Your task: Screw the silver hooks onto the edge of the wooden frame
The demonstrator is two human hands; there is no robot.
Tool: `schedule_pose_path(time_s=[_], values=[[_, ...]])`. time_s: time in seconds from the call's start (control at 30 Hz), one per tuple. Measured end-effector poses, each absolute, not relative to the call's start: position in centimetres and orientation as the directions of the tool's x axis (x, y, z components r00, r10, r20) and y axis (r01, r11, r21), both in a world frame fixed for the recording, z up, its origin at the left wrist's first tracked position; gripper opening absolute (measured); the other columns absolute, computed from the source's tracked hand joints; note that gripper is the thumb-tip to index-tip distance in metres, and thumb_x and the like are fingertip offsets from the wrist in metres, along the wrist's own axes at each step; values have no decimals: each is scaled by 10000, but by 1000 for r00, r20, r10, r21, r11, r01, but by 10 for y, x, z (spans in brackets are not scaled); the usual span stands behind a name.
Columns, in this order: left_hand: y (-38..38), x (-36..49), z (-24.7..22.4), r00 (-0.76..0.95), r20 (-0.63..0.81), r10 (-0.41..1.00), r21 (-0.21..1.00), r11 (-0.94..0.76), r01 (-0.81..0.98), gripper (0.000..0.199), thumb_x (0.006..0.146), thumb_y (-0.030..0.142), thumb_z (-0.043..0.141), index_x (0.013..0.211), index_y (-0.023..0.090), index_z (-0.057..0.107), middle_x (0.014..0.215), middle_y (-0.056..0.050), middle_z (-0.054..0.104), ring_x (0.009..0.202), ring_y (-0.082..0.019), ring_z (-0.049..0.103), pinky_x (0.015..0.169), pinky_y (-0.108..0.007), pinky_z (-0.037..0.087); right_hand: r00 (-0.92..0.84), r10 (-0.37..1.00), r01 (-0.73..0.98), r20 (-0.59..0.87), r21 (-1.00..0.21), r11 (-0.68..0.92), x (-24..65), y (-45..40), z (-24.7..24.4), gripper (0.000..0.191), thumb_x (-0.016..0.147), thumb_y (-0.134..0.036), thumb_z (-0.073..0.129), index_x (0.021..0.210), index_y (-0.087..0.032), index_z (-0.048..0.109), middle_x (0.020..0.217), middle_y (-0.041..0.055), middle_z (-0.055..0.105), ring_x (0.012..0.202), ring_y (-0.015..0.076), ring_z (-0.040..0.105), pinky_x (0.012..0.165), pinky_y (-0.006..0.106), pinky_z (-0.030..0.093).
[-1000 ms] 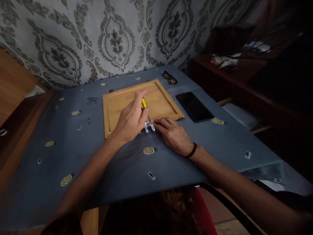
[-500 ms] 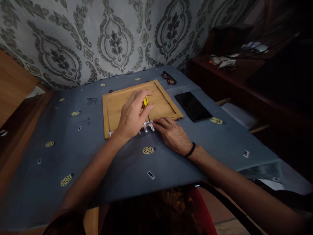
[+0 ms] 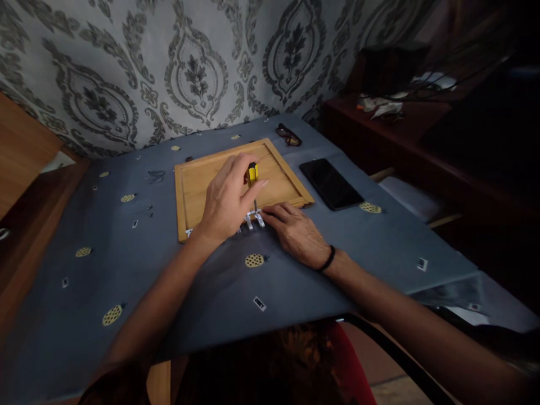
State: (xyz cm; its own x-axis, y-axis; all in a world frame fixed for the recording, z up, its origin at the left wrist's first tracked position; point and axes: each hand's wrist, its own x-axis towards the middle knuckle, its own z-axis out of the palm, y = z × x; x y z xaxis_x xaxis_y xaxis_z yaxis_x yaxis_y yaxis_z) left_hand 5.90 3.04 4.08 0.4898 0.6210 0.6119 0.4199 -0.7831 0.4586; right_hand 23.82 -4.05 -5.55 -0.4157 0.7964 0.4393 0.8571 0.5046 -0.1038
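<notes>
A metal fitting (image 3: 260, 221) at six o'clock on the board (image 3: 276, 183) meets a screwdriver (image 3: 253, 173), more upright than before, perhaps better aligned. The left hand (image 3: 223, 198) pinches it, thumb extended; whether the right hand (image 3: 300, 237), fingers bunched, grips anything is unclear.

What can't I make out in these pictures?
In the head view:
Screwdriver, tip: too small against the metal piece.
Wooden panel, part: hidden by the left hand.
Small bits on the cloth: too small to identify.
Dark furniture: blends into shadow at right.
</notes>
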Motion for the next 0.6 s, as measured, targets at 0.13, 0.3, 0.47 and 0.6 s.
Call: schedule_pose_path(time_s=[0.13,0.3,0.47,0.6], values=[[32,58,43,498,615,612,447,-790,419,228,921,153,592,1144,195,562,1125,-57,656,1051,-204,657,909,-344,549,-415,795,860,442,-93,501,239,-40,-56,400,948,-75,477,1299,-157,650,1216,124,690,1098,271,570,930,420,534],[32,57,44,534,600,595,438,-803,403,319,916,101,533,1219,198,533,1199,-60,661,1115,-207,652,950,-348,539,-419,796,857,437,-99,506,239,-40,-57,411,938,-79,494,1315,-153,638,1233,133,683,1099,275,564,923,426,531],[31,56,44,529,603,597,409,-801,437,263,945,173,553,1207,198,549,1175,-61,660,1083,-203,651,936,-338,549,-414,793,856,446,-106,507,239,-40,-56,399,948,-73,476,1301,-149,646,1215,129,691,1089,270,570,926,420,531],[31,56,44,517,606,604,414,-795,444,241,940,171,572,1178,202,578,1131,-56,655,981,-192,665,892,-346,564,-408,803,857,435,-120,501,239,-40,-56,422,937,-65,484,1313,-174,641,1220,127,689,1099,269,569,926,430,535]])
